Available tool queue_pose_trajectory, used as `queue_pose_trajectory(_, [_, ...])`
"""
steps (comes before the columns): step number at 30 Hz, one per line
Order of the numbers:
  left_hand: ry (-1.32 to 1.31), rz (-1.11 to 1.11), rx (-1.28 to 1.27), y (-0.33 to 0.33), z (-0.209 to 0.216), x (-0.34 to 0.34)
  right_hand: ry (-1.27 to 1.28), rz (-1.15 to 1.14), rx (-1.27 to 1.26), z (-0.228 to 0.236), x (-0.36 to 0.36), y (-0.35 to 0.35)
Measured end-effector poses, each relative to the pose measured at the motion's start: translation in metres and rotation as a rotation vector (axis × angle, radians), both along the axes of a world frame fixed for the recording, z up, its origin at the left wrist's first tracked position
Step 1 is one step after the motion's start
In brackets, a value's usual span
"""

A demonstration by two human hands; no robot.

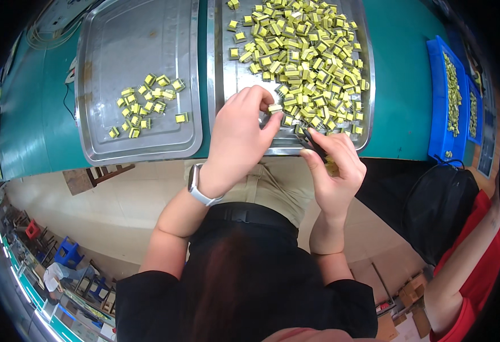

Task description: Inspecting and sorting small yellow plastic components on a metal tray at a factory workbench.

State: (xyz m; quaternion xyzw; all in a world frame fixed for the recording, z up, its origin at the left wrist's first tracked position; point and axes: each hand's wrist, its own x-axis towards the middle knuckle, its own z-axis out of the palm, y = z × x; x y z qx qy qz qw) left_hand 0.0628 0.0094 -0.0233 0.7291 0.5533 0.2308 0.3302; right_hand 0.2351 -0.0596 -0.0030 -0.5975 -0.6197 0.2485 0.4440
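My left hand (243,122), with a pale-banded watch on the wrist, pinches a small yellow-taped transformer (275,108) between thumb and forefinger. It is over the near edge of the right metal tray (236,80). A large heap of the same yellow transformers (301,57) fills much of that tray. My right hand (338,165) is closed on a slim black tool that looks like tweezers (316,147). The tool's tips point toward the near edge of the heap, just right of my left hand. Something yellow shows beneath the right fingers, mostly covered.
On the left, a second metal tray (136,45) holds several scattered yellow transformers (147,105). Both trays rest on a green table (401,85). Blue bins (441,137) with more parts stand at the right end. A person in a red sleeve (489,268) sits close on my right.
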Motion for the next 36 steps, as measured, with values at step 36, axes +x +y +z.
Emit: queue_pose_trajectory(36, [-1.113,-0.104,-0.9,-0.016,0.005,-0.028,-0.066,0.066,0.034,0.005,-0.002,0.001])
